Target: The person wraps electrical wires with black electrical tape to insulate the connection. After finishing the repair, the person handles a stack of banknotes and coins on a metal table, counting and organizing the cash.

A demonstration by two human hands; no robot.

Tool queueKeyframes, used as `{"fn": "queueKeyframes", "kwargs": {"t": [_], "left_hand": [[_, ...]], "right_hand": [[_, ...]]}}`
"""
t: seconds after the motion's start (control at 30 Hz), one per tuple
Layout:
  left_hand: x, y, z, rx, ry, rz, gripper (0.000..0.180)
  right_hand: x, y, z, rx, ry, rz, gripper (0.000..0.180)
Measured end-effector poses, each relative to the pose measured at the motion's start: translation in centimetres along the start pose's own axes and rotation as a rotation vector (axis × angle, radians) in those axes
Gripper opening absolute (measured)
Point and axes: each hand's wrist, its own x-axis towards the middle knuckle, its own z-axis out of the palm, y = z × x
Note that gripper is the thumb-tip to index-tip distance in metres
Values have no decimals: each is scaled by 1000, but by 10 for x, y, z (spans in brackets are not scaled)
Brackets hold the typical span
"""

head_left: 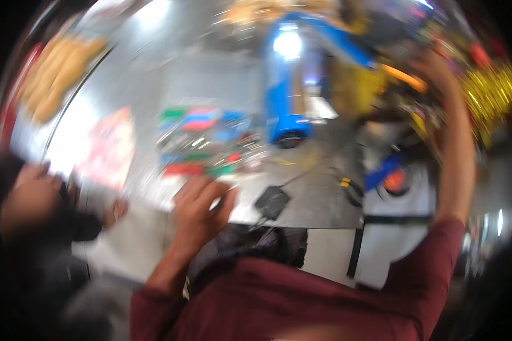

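Note:
The picture is heavily blurred by motion. My left hand (199, 207) rests at the near edge of a grey metal table (153, 102), fingers bent, just below a spread of small red, green and blue items (202, 142); whether it holds anything is unclear. My right arm, in a dark red sleeve, reaches up to the far right. My right hand (435, 68) is raised among cluttered things beside an orange piece (404, 77); its fingers are too smeared to read.
A blue upright object (290, 85) stands behind the table. A black pad with a cord (272, 202) lies near the table's edge. Another person (34, 210) sits at the left. Pink sheet (111, 148) on the table.

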Motion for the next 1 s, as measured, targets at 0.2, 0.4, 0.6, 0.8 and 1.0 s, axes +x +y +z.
{"fn": "queueKeyframes", "kwargs": {"t": [0.2, 0.4, 0.6, 0.8, 1.0], "left_hand": [[-4, -4, -5, -20, 24, 37, 16], [-7, -5, 4, -13, 105, 52, 19], [-10, -7, 6, 30, 112, 67, 18], [-12, -7, 7, 14, 122, 70, 19], [-13, -8, 6, 12, 124, 59, 21]], "right_hand": [[21, 92, 14, -177, 53, 105, 29], [24, 100, 18, -208, 242, 83, 18], [17, 77, 31, -308, 366, 100, 20], [22, 123, 25, -304, 350, 44, 25], [36, -14, -76, 323, 431, -111, 28]]}}
